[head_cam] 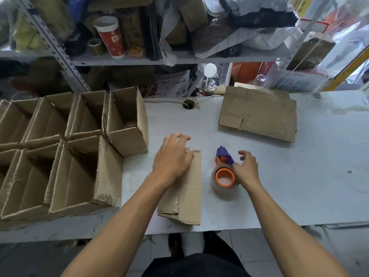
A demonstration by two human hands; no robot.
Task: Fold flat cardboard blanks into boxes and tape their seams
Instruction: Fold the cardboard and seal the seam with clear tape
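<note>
Cardboard blank [189, 188] flat, brown, creased, edges frayed

Bare forearms [123, 220], no sleeves; dark garment [191, 264] below; dark shoes [175, 244]

We stand in a packing storeroom: slotted metal shelving [60, 47] crammed with bagged stock fills the frame's top, open cardboard boxes [65, 148] crowd the worktable [299, 176] at left.

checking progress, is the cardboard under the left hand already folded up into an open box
No, the cardboard blank under the left hand lies flat on the table.
</note>
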